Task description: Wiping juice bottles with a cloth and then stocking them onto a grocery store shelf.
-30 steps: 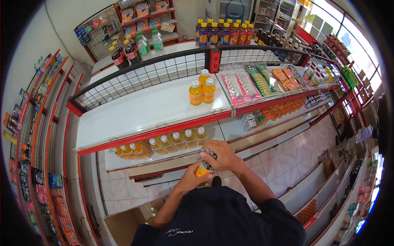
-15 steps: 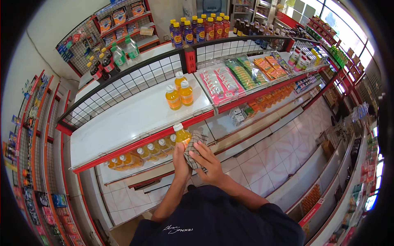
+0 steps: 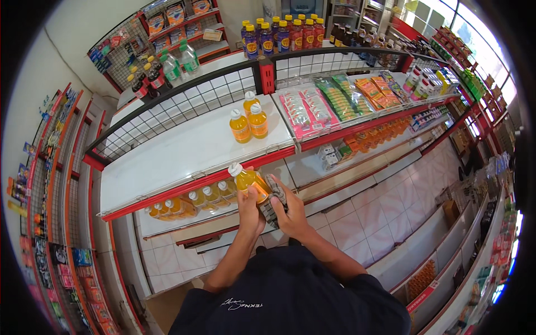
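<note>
A bottle of orange drink [image 3: 249,180] with a white cap is tilted in front of the shelf edge, its cap toward the upper left. My left hand [image 3: 250,211] is closed round its side, thumb on the front. A grey checked cloth [image 3: 273,204] is bunched against the bottle's lower end. My right hand [image 3: 291,214] grips that cloth and presses it to the bottle. Three similar orange drink bottles [image 3: 248,124] stand together on the white shelf top [image 3: 162,159], beyond my hands.
Several orange bottles [image 3: 207,195] stand on the lower shelf. Pink, green and orange packets [image 3: 346,100] lie on the right section. A black wire rail [image 3: 184,103] backs the shelf, with purple and red bottles [image 3: 282,36] beyond. Tiled floor [image 3: 365,226] shows at the right.
The held bottle has tilted further, and its cap has moved slightly left and up. My right hand and the cloth have slid toward its lower end. The whole view has shifted a little.
</note>
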Demonstrator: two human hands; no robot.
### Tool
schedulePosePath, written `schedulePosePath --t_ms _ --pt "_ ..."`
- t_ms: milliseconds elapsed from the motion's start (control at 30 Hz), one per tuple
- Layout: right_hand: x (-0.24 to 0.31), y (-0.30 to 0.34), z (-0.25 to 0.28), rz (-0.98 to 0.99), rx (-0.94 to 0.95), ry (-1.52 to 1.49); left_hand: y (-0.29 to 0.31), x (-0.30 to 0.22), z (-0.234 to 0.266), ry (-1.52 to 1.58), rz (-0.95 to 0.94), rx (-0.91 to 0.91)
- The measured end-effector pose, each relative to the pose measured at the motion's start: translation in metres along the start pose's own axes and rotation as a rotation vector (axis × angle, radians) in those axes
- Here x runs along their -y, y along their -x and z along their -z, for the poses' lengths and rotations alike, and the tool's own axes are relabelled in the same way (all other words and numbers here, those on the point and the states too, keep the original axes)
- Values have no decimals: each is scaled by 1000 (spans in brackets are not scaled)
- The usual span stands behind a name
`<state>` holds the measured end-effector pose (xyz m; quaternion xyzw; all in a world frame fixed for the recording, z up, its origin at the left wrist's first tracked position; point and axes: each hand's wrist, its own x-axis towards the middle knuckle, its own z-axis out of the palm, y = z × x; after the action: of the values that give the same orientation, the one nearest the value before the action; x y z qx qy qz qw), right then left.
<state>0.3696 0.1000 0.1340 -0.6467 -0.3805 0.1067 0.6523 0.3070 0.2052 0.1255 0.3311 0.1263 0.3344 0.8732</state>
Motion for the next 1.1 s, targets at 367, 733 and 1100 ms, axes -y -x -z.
schedulePosePath --t_ms 367,733,1100 --pt "3 -8 29 -8 -146 -29 1 3 -12 -258 -117 11" --pt "-3 -8 61 3 -218 -84 -7 27 -29 -250 -106 132" --pt "-13 -25 97 175 -184 44 -6 33 -35 -190 -77 178"
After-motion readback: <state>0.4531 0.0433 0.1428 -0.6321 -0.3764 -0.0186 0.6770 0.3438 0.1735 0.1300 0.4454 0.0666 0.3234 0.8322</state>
